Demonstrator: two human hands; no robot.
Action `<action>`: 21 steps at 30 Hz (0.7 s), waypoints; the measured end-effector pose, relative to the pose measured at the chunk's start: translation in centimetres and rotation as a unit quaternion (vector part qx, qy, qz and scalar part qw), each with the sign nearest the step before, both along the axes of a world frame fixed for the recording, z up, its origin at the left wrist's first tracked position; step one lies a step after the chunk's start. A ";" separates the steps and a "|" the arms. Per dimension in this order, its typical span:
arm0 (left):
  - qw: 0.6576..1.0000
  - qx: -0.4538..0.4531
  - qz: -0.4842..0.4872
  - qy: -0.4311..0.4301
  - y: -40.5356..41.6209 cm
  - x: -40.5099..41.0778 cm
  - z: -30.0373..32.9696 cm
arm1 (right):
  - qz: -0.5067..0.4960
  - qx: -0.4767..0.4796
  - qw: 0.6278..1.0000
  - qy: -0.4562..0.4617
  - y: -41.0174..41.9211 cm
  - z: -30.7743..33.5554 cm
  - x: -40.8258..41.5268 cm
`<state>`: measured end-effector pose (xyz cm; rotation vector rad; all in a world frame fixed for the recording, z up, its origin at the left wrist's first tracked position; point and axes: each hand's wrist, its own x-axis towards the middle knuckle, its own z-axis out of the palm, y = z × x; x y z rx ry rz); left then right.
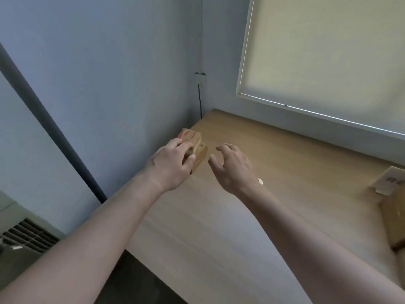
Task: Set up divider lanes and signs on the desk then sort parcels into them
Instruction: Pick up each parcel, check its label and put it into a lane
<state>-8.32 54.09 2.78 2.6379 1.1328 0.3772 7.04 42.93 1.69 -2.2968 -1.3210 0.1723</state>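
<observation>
A light wooden desk (274, 172) runs from the lower middle of the frame up to the corner of the room, its grain pale and its far edge set against a bluish-grey wall (109, 62). At the upper right a cream roller blind (328, 51) hangs over the window, a thin strip of daylight showing along its bottom. A small white box with a black cable (200, 99) sits in the wall corner, and a ventilation grille (28, 235) shows at lower left.

Near the desk's left edge, centre-left of the frame, the left hand (169, 164) grips a small cardboard sign (192, 141) with red markings (the lettering is too blurred to read). The right hand (232, 167) hovers just beside it, fingers spread and loosely curled, holding nothing. At the right edge lies a cardboard parcel (394, 218) with a white card (389, 182) on it.
</observation>
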 end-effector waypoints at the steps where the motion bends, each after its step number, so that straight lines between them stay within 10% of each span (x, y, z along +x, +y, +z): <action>1: 1.000 -0.003 -0.013 0.005 1.8 0.0 -0.6 | -0.009 0.003 1.000 0.006 1.6 -0.4 -0.4; 21: 0.990 -0.088 -0.085 0.067 23.5 6.2 -9.4 | -0.062 -0.033 0.992 0.110 19.0 -8.7 3.5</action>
